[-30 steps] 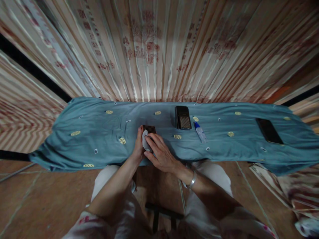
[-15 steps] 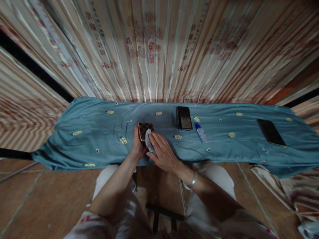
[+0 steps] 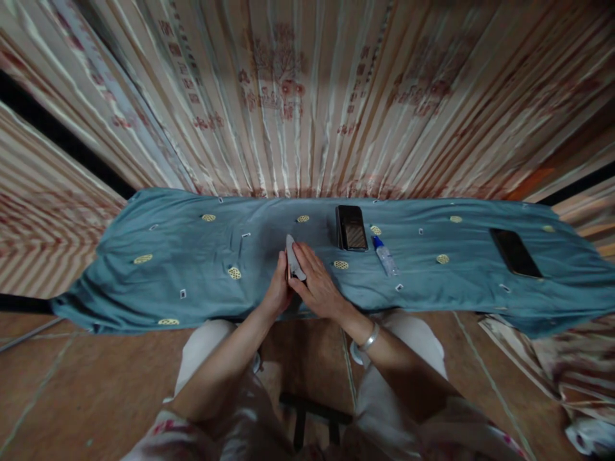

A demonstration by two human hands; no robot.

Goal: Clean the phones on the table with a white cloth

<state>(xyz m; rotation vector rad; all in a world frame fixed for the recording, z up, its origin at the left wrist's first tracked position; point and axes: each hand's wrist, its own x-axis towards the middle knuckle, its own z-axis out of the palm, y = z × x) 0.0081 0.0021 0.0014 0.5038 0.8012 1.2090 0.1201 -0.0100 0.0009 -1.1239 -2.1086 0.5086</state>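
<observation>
My left hand (image 3: 277, 288) is closed round a small folded phone (image 3: 289, 269), now on edge and mostly hidden between my hands; only a thin rose-gold edge shows. With my right hand (image 3: 319, 288), fingers together, I press a pale grey cloth (image 3: 295, 257) against its right side. Both hands are just over the near edge of the blue-green cloth cover (image 3: 259, 221). Right of them lie a black phone (image 3: 352, 228) with a patterned lower panel and a clear bottle (image 3: 386, 257) with a blue cap.
Another dark phone (image 3: 516, 253) lies flat farther right on the cover. A striped curtain (image 3: 321, 141) hangs behind the table. Dark frame bars (image 3: 67, 131) run at the left. Below are my knees, the tiled floor (image 3: 110, 384) and a dark bar (image 3: 314, 410).
My hands have shifted slightly right. The phone has been turned from showing its brown checkered face to standing on edge, and the cloth now covers its right side.
</observation>
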